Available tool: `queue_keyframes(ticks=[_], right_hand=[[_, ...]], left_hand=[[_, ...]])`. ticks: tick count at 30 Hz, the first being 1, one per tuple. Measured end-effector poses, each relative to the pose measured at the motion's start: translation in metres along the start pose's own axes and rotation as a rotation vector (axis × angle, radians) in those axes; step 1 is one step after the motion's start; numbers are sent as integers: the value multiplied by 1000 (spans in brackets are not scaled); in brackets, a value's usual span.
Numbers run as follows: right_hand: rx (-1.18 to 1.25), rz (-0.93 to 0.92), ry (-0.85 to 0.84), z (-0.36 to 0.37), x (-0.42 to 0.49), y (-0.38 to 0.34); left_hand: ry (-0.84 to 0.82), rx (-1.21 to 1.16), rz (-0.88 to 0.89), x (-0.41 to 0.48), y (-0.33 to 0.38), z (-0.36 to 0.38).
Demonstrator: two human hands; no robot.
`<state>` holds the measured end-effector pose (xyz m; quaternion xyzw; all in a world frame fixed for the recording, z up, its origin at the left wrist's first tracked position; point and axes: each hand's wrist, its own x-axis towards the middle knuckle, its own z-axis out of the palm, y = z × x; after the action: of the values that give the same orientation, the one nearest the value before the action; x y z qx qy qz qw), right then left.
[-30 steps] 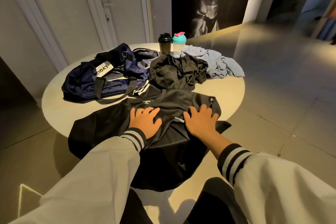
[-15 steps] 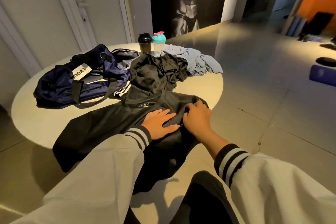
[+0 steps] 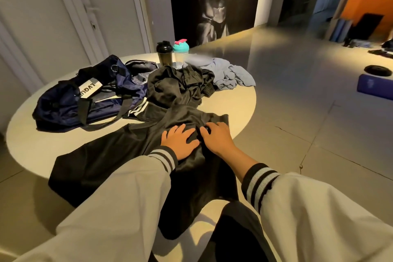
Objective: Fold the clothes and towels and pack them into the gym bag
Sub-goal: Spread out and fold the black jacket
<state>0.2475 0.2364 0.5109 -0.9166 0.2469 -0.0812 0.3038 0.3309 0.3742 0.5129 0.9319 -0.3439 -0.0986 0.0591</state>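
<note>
Round table (image 3: 240, 102) holds the whole lot. Biggest piece is the black top (image 3: 106, 161), spread over the near edge with its hem hanging off; its right side looks folded in toward the middle. The navy gym bag (image 3: 63, 104) sits back left, well apart from the fold. A crumpled black garment (image 3: 176, 85) and a blue towel (image 3: 229, 72) wait behind. Left hand (image 3: 178, 141) lies flat, fingers spread wide, pressing the fold. Right hand (image 3: 217, 138) is just beside it with fingertips bent onto the cloth, can't tell if it's pinching. I'd say first garment, mid-fold; next up is bringing the left side across
</note>
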Motion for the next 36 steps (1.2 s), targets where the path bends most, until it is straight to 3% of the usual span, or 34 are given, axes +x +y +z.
queue_keyframes(ticks=[3, 6, 10, 13, 15, 17, 19, 22, 24, 26, 28, 34, 36], right_hand=[[42, -22, 65, -1, 7, 8], [-111, 144, 68, -11, 9, 18], [-187, 184, 58, -16, 14, 17], [-64, 77, 306, -22, 17, 13], [34, -149, 417, -26, 18, 0], [122, -396, 263, -25, 18, -18], [189, -484, 67, -16, 15, -28], [235, -360, 210, -5, 17, -24], [99, -194, 208, -5, 21, -17], [-31, -113, 62, -5, 25, -12], [-14, -111, 3, -4, 25, -4], [-275, -4, 86, -8, 16, 15], [-236, -60, 97, -7, 13, 13]], left_hand=[[109, -94, 17, 6, 0, 5], [238, -225, 2, 8, -2, 7], [156, -117, 12, 13, -1, 6], [66, -76, -3, 19, -5, 6], [103, -102, 31, 23, -6, 7], [252, -476, 63, 25, -6, 4], [380, -988, 1, 22, -7, -2], [420, -1315, -88, 20, -14, -5], [384, -1216, -72, 20, -15, -1], [363, -866, -11, 24, -16, 8], [336, -575, 78, 27, -15, 15], [392, -436, 148, 29, -18, 18], [385, -427, 145, 29, -18, 20]])
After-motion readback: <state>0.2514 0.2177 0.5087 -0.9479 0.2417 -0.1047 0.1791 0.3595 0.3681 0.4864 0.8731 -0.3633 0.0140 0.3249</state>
